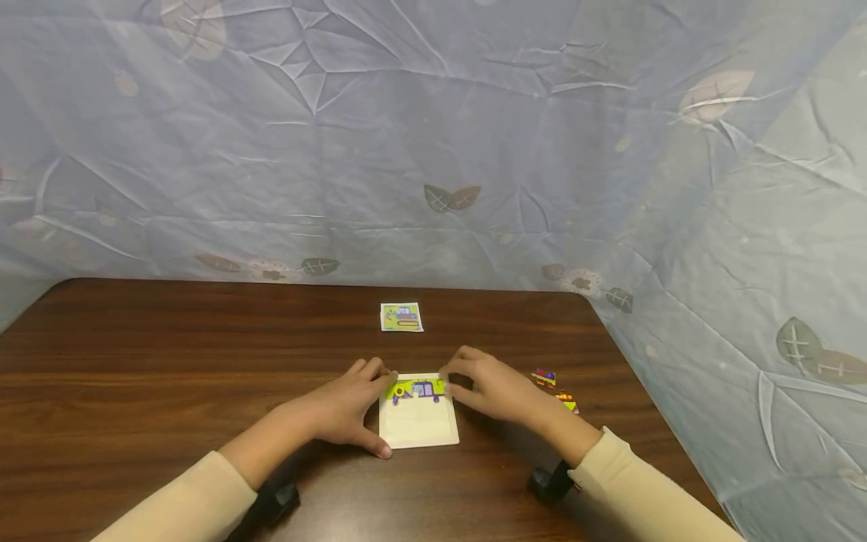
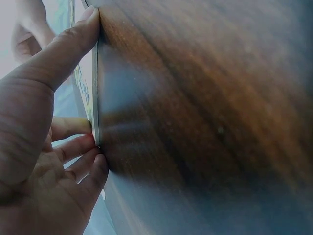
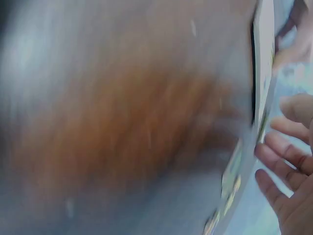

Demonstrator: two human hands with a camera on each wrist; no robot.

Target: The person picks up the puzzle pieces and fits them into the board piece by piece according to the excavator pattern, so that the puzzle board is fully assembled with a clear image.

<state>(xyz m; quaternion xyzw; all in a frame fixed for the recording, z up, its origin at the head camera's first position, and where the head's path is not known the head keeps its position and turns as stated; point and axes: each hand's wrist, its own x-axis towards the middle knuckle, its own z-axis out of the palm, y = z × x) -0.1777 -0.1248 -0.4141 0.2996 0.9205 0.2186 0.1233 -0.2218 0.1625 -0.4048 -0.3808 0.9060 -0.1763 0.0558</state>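
Observation:
A square, pale puzzle board (image 1: pixel 421 427) lies on the brown table. Along its far side sit green pieces with a purple vehicle picture (image 1: pixel 421 389); the near part of the recess is bare. My left hand (image 1: pixel 348 410) grips the board's left side, thumb at the near corner and fingertips at the far corner. In the left wrist view the thumb (image 2: pixel 73 44) and fingers bracket the board's edge (image 2: pixel 96 98). My right hand (image 1: pixel 491 384) is at the far right corner, its bent fingertips touching the pieces there. The right wrist view shows those fingers (image 3: pixel 279 152) spread beside the board.
Loose colourful puzzle pieces (image 1: pixel 544 377) lie to the right, partly behind the right forearm. A small picture card (image 1: pixel 401 317) of a vehicle on green lies farther back on the table (image 1: pixel 169 361). A leaf-patterned cloth (image 1: pixel 379 150) hangs behind and along the right.

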